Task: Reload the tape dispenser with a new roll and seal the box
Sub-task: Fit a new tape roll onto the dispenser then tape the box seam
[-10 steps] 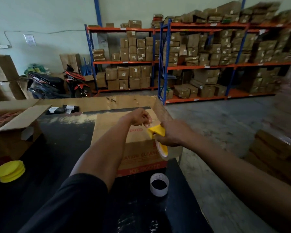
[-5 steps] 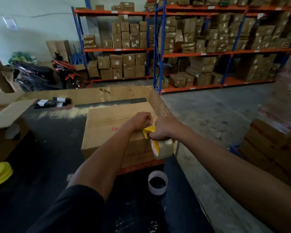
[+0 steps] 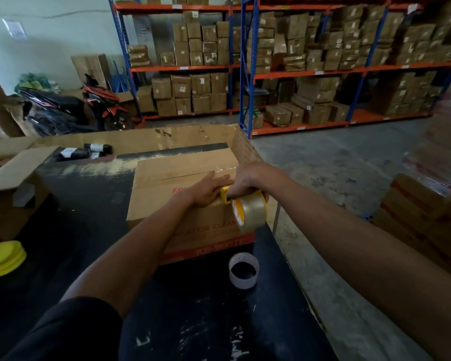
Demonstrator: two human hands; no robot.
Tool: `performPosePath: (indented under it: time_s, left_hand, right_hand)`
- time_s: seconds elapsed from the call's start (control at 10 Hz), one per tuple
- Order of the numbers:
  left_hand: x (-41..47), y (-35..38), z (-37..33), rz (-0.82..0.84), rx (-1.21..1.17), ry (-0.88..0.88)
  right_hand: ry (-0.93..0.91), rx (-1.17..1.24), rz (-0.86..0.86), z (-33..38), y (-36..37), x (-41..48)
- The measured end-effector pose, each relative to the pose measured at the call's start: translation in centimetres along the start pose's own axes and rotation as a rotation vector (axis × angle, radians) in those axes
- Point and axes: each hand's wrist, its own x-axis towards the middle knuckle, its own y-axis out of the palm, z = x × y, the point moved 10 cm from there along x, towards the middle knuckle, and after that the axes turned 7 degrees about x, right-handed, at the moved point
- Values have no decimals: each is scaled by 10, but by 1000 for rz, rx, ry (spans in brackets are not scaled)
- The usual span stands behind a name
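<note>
A closed brown cardboard box [image 3: 167, 188] with red print sits on the black table [image 3: 89, 230]. My right hand [image 3: 248, 178] grips the yellow tape dispenser [image 3: 249, 212], loaded with a roll of clear tape, at the box's near right edge. A shiny strip of tape [image 3: 225, 169] runs along the top seam toward the right edge. Resting flat on the box top just left of the dispenser, my left hand [image 3: 210, 190] has its fingers stretched out. An empty white tape core [image 3: 244, 270] stands on the table in front of the box.
Yellow lids [image 3: 3, 257] are stacked at the table's left edge, beside an open carton [image 3: 13, 183]. Black rolls [image 3: 84, 151] lie at the far side. A large flat cardboard sheet [image 3: 188, 138] stands behind the box. Stacked boxes [image 3: 425, 217] on the right, shelving [image 3: 245, 69] and a scooter [image 3: 71, 108] behind.
Both hands have come down onto the box. My left hand opened from a pinch to lie flat, and the dispenser dropped to the box's near right edge.
</note>
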Motion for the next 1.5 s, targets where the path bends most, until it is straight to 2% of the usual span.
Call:
performPosePath:
  time_s: [0.1, 0.2, 0.4, 0.5, 0.7, 1.1, 1.2, 1.3, 1.4, 1.5]
  left_hand:
    - [0, 5, 2, 43, 120, -25]
    - [1, 6, 1, 97, 139, -93]
    - [-6, 7, -5, 105, 184, -178]
    - [-10, 8, -4, 88, 184, -216]
    - [-9, 9, -4, 89, 199, -222]
    - [-8, 9, -3, 84, 201, -215]
    - [-6, 10, -3, 87, 199, -212]
    - [-6, 10, -1, 79, 191, -216]
    - [-8, 13, -2, 103, 183, -209]
    - [-5, 8, -1, 99, 184, -210]
  right_hand:
    - [-8, 26, -18, -3, 4, -6]
    - [13, 23, -25, -10, 9, -17]
    - [42, 17, -14, -20, 26, -24]
    - [36, 9, -84, -20, 36, -26]
    - [13, 32, -157, -21, 38, -35]
    - [18, 93, -102, -35, 55, -15]
    - [40, 99, -47, -42, 54, -4]
    - [89, 340, 103, -54, 60, 6]
    - [168, 520, 424, -66, 106, 5]
    - [134, 609, 557, -71, 136, 17]
